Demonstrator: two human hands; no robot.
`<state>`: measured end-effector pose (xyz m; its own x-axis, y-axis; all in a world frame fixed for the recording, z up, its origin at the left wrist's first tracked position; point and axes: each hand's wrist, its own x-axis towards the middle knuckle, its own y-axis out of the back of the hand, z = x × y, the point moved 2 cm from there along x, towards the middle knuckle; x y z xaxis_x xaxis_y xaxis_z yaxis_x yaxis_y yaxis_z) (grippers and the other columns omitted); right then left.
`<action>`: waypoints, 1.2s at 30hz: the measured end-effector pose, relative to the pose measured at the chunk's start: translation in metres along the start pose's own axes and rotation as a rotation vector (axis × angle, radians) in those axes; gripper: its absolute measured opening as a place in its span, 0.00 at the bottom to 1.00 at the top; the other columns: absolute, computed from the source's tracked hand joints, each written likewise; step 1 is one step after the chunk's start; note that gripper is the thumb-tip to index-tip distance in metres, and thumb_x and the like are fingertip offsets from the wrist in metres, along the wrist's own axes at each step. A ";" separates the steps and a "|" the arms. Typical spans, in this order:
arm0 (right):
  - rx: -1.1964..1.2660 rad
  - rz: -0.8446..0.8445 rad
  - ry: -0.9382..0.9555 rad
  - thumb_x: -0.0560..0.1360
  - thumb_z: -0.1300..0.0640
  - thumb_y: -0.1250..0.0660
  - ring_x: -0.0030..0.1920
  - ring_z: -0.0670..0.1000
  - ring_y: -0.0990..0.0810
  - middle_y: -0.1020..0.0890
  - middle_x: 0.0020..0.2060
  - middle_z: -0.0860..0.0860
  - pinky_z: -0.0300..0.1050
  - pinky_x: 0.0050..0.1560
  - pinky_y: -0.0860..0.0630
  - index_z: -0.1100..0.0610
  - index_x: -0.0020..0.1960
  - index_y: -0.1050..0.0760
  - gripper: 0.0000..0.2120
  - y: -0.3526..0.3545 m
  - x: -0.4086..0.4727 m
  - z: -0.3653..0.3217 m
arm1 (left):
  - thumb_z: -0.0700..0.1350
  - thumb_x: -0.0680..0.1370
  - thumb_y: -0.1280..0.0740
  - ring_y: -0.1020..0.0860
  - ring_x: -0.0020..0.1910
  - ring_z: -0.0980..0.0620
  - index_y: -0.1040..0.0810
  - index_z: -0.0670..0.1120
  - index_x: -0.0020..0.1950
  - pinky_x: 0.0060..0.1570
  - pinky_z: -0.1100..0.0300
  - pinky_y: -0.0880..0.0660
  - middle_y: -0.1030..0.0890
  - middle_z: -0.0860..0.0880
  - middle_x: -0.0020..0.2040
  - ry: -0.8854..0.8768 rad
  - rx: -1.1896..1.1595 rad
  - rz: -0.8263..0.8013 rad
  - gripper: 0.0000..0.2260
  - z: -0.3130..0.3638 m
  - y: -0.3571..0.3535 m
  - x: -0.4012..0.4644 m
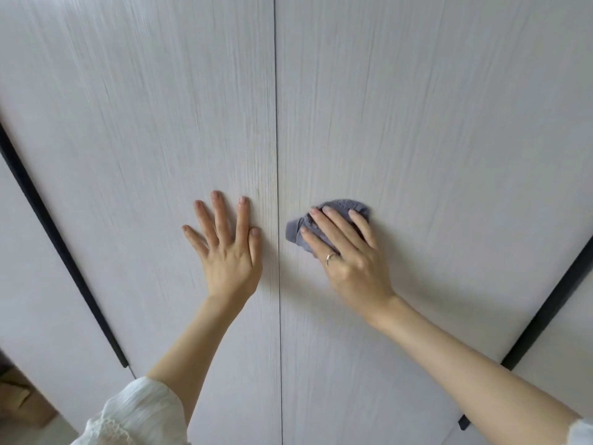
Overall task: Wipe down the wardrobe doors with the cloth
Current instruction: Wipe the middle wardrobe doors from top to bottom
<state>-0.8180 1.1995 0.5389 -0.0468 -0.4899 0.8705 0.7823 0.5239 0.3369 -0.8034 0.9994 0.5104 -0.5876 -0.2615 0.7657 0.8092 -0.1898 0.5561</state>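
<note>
Wiping now: the person's right hand (349,252) presses a crumpled grey-blue cloth (321,224) flat against the right pale wood-grain wardrobe door (449,155), fingers nearly straight over it, not curled round it.
Left hand: the left hand (227,248) lies spread and flat on the left pale wood-grain door (144,139), holding nothing, just beside the thin dark seam between the doors (277,155).
Cloth place: it touches the right door, just beside the seam, mostly under the fingers.
Cloth direction: its bunched long axis runs from lower left to upper right; the loose corner points toward the seam.
Door direction: both doors stand upright, with long axis and grain vertical.
Doing it well: I think long strokes along the grain, with even pressure of the whole palm, are best, and the left hand should steady the door so it does not swing.
Other things: a black vertical strip (48,220) borders the left door.
</note>
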 end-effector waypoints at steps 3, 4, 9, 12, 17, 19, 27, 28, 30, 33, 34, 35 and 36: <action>-0.011 -0.186 0.199 0.80 0.64 0.46 0.67 0.55 0.29 0.25 0.65 0.56 0.55 0.71 0.40 0.58 0.64 0.24 0.17 -0.016 -0.052 -0.016 | 0.53 0.82 0.55 0.58 0.75 0.35 0.65 0.58 0.76 0.68 0.30 0.58 0.59 0.45 0.76 0.039 -0.053 -0.022 0.26 0.002 -0.005 -0.009; -0.017 -0.295 0.338 0.80 0.63 0.46 0.67 0.55 0.29 0.24 0.64 0.55 0.55 0.72 0.42 0.57 0.64 0.24 0.17 -0.020 -0.077 -0.018 | 0.53 0.82 0.55 0.59 0.75 0.36 0.66 0.58 0.75 0.68 0.30 0.59 0.61 0.46 0.76 0.045 -0.060 -0.026 0.26 0.003 -0.005 -0.009; -0.005 -0.368 0.483 0.81 0.63 0.46 0.64 0.53 0.25 0.22 0.62 0.54 0.53 0.71 0.40 0.56 0.58 0.19 0.17 -0.003 -0.081 0.007 | 0.53 0.82 0.56 0.59 0.75 0.36 0.66 0.58 0.75 0.68 0.31 0.61 0.61 0.46 0.75 0.055 -0.059 -0.025 0.25 0.003 -0.007 -0.009; -0.019 -0.151 0.210 0.80 0.66 0.45 0.66 0.55 0.28 0.25 0.64 0.57 0.55 0.69 0.37 0.58 0.64 0.24 0.17 0.014 -0.033 0.025 | 0.52 0.81 0.56 0.59 0.75 0.36 0.65 0.57 0.75 0.68 0.32 0.62 0.61 0.47 0.75 0.085 -0.068 -0.027 0.25 0.007 -0.008 -0.011; -0.049 -0.177 0.123 0.81 0.66 0.48 0.67 0.55 0.30 0.26 0.66 0.56 0.56 0.69 0.37 0.57 0.65 0.25 0.19 0.008 -0.068 0.009 | 0.54 0.81 0.57 0.64 0.75 0.40 0.62 0.54 0.75 0.70 0.35 0.64 0.67 0.51 0.74 0.158 -0.104 -0.066 0.24 0.013 -0.008 -0.015; -0.062 -0.368 0.269 0.81 0.66 0.52 0.68 0.55 0.31 0.25 0.65 0.55 0.55 0.71 0.41 0.58 0.65 0.24 0.21 0.005 -0.116 0.005 | 0.55 0.81 0.58 0.65 0.75 0.42 0.63 0.54 0.75 0.70 0.37 0.66 0.68 0.52 0.73 0.170 -0.118 -0.084 0.24 0.014 -0.007 -0.017; -0.045 -0.232 0.056 0.81 0.68 0.51 0.66 0.56 0.29 0.26 0.65 0.58 0.56 0.67 0.35 0.59 0.65 0.26 0.20 0.042 -0.090 0.049 | 0.56 0.79 0.60 0.67 0.75 0.42 0.67 0.57 0.72 0.70 0.37 0.65 0.68 0.49 0.75 0.241 -0.155 -0.158 0.24 0.017 -0.015 -0.035; -0.056 -0.175 -0.019 0.80 0.69 0.49 0.66 0.57 0.29 0.26 0.65 0.58 0.57 0.68 0.35 0.59 0.65 0.25 0.20 0.045 -0.082 0.053 | 0.56 0.79 0.60 0.67 0.75 0.41 0.67 0.57 0.73 0.70 0.36 0.65 0.67 0.47 0.76 0.254 -0.169 -0.156 0.24 0.018 -0.016 -0.036; -0.054 -0.151 -0.070 0.80 0.70 0.49 0.67 0.58 0.29 0.27 0.65 0.59 0.57 0.70 0.37 0.60 0.64 0.25 0.19 0.044 -0.092 0.051 | 0.53 0.80 0.58 0.67 0.75 0.41 0.65 0.56 0.74 0.70 0.37 0.66 0.65 0.44 0.77 0.271 -0.200 -0.156 0.25 0.023 -0.016 -0.037; -0.048 -0.386 0.185 0.82 0.68 0.52 0.67 0.56 0.30 0.26 0.65 0.57 0.55 0.72 0.41 0.61 0.62 0.22 0.20 0.034 -0.157 0.036 | 0.51 0.81 0.55 0.67 0.75 0.41 0.62 0.54 0.77 0.70 0.37 0.66 0.65 0.44 0.77 0.273 -0.210 -0.143 0.25 0.023 -0.016 -0.038; -0.045 -0.471 0.259 0.81 0.67 0.51 0.67 0.55 0.30 0.27 0.66 0.56 0.54 0.72 0.42 0.61 0.61 0.22 0.20 0.036 -0.177 0.036 | 0.51 0.81 0.55 0.67 0.75 0.41 0.62 0.54 0.77 0.70 0.37 0.66 0.64 0.44 0.77 0.265 -0.205 -0.142 0.26 0.023 -0.016 -0.038; -0.045 -0.519 0.297 0.81 0.67 0.50 0.67 0.54 0.31 0.27 0.66 0.55 0.53 0.72 0.42 0.60 0.61 0.22 0.19 0.040 -0.187 0.040 | 0.51 0.81 0.55 0.67 0.75 0.41 0.61 0.54 0.77 0.70 0.37 0.65 0.64 0.44 0.77 0.260 -0.199 -0.139 0.26 0.023 -0.017 -0.038; -0.038 -0.524 0.300 0.81 0.67 0.50 0.67 0.54 0.31 0.28 0.66 0.55 0.53 0.72 0.42 0.60 0.62 0.23 0.19 0.045 -0.186 0.045 | 0.51 0.81 0.55 0.67 0.75 0.41 0.61 0.54 0.77 0.70 0.37 0.65 0.64 0.43 0.77 0.258 -0.193 -0.135 0.26 0.022 -0.016 -0.038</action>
<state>-0.8022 1.3453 0.4077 -0.2594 -0.8539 0.4512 0.7241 0.1372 0.6759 -0.7946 1.0328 0.4794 -0.6897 -0.4477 0.5691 0.7239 -0.4076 0.5567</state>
